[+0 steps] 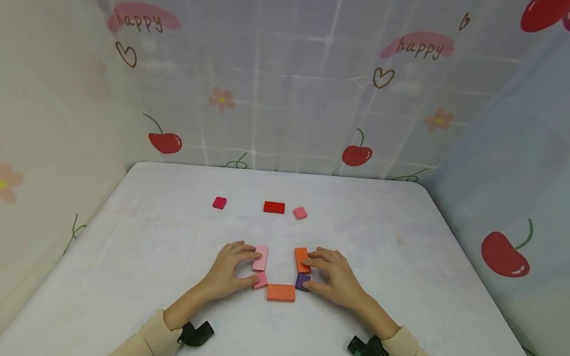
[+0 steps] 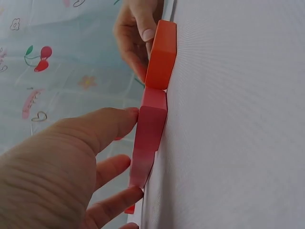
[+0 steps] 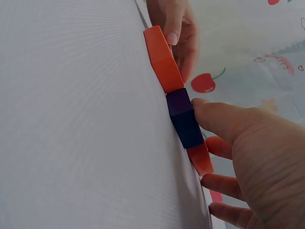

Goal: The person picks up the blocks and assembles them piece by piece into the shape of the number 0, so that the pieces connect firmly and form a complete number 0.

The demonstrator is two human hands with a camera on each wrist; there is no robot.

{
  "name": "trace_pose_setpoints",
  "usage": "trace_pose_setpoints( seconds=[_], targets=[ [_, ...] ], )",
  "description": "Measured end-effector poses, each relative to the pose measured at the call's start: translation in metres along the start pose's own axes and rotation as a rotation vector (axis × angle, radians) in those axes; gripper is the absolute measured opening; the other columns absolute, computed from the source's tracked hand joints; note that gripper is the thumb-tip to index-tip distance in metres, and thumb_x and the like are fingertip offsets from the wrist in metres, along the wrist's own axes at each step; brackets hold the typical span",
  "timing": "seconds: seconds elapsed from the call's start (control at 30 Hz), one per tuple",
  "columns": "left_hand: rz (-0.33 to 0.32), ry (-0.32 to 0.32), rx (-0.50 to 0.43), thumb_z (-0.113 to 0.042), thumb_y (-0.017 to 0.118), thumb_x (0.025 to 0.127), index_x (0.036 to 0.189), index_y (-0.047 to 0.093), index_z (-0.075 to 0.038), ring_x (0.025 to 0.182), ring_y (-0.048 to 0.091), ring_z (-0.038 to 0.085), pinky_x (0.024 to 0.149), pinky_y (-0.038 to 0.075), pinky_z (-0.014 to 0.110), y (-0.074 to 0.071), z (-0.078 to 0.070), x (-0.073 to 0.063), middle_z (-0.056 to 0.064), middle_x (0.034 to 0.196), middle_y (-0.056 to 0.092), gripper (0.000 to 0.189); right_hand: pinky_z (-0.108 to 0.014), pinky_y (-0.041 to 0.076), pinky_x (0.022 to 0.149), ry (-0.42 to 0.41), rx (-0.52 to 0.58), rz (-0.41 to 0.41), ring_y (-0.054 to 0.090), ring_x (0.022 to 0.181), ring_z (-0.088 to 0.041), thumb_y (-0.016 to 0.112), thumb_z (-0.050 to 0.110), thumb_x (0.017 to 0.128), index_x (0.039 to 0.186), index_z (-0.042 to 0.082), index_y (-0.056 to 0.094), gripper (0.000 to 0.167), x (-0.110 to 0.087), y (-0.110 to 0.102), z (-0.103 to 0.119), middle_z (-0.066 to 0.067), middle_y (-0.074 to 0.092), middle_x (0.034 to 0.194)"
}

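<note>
In the head view, my left hand point(image 1: 226, 274) touches a light pink rectangular block point(image 1: 261, 264) with its fingers. Its thumb rests on a small pink block point(image 1: 261, 280) just in front. On the other side, my right hand point(image 1: 337, 277) has fingertips on an orange rectangular block point(image 1: 301, 254) and its thumb against a small purple block point(image 1: 300, 280). Between the two columns, a second orange block point(image 1: 281, 292) lies crosswise at the near end, so the blocks form a U. The left wrist view shows the left thumb against the pink block's point(image 2: 151, 124) side.
Farther back on the white table point(image 1: 374, 222) lie a small crimson block point(image 1: 219, 202), a red rectangular block point(image 1: 273, 207) and a small pink block point(image 1: 300, 213). A printed curtain point(image 1: 289, 109) hangs behind the table, with more fabric at both sides.
</note>
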State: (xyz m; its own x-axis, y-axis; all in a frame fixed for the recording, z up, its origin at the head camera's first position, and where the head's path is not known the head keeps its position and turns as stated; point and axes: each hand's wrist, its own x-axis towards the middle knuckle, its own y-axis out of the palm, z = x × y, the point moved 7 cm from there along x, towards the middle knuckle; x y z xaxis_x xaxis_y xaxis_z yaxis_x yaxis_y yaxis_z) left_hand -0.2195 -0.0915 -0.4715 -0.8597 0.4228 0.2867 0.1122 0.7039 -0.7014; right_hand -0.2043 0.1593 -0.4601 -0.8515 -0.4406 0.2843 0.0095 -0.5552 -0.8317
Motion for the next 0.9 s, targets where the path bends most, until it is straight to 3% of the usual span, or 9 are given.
trace_pose_setpoints(
  seconds=[0.2, 0.9],
  targets=[
    [0.014, -0.033, 0.017, -0.032, 0.079, 0.077, 0.116, 0.070, -0.018, 0.133, 0.042, 0.041, 0.109, 0.015, 0.073, -0.0001, 0.0009, 0.0005, 0.006, 0.124, 0.063, 0.042, -0.069, 0.028, 0.107, -0.007, -0.002, -0.008, 0.050, 0.130, -0.033, 0.081, 0.037, 0.076, 0.116, 0.020, 0.072, 0.044, 0.0000, -0.0006, 0.0003, -0.005, 0.065, 0.125],
    [0.022, -0.050, 0.025, -0.032, 0.080, 0.077, 0.116, 0.070, -0.017, 0.134, 0.041, 0.040, 0.110, 0.014, 0.072, 0.0005, 0.0007, -0.0001, 0.006, 0.124, 0.063, 0.043, -0.068, 0.029, 0.106, -0.012, 0.002, -0.019, 0.051, 0.130, -0.033, 0.082, 0.036, 0.076, 0.116, 0.020, 0.072, 0.045, -0.0011, 0.0005, 0.0000, -0.005, 0.065, 0.125]
  ],
)
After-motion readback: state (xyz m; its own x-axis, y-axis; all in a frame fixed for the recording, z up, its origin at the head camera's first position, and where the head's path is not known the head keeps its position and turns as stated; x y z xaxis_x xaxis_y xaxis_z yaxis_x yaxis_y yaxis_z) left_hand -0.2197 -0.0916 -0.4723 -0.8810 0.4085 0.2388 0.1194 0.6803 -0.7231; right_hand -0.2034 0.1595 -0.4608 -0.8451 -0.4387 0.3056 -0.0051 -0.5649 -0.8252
